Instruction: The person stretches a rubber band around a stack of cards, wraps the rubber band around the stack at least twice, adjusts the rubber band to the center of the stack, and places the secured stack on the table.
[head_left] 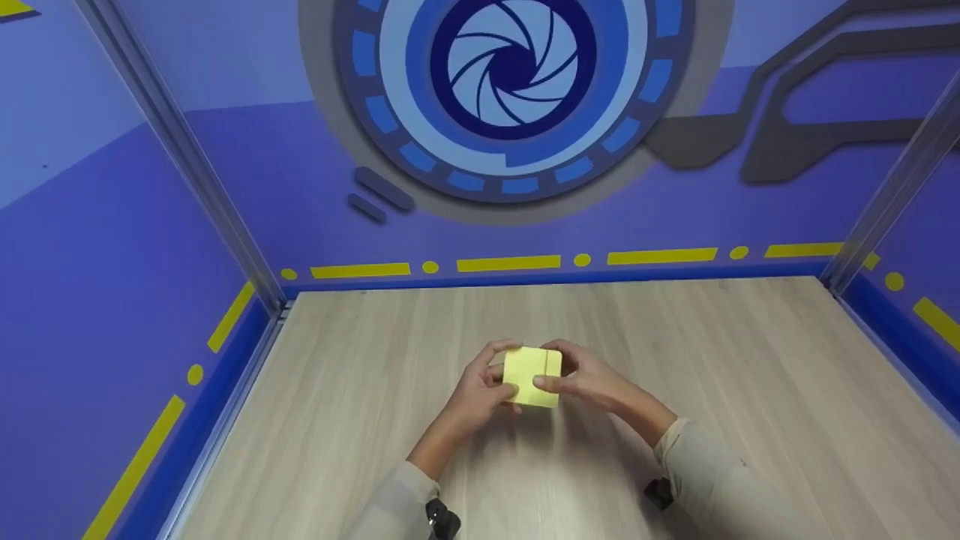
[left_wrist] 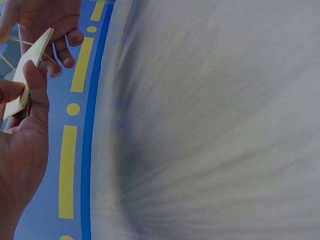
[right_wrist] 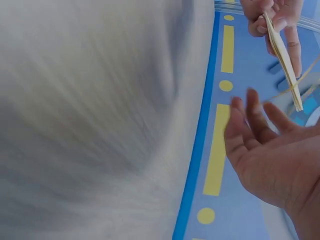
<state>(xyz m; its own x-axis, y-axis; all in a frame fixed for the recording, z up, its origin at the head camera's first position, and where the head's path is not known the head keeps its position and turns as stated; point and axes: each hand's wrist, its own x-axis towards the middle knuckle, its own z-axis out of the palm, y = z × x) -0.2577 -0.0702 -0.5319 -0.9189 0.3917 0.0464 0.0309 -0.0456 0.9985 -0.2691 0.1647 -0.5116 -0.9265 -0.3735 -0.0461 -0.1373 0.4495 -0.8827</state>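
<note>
No readable text, labels, brands or numbers in any view — only graphic signs: a blue camera-iris emblem (head_left: pixel 513 69) on the back wall (head_left: pixel 259 165) and a yellow dash-and-dot line (head_left: pixel 508 263) along its foot — no legible lettering on either

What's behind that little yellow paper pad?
In the head view, fingers of the left hand and right hand show partly behind the yellow paper pad, with the wood-grain tabletop beyond. From there, the pad hides its back and the rest of those fingers.
</note>
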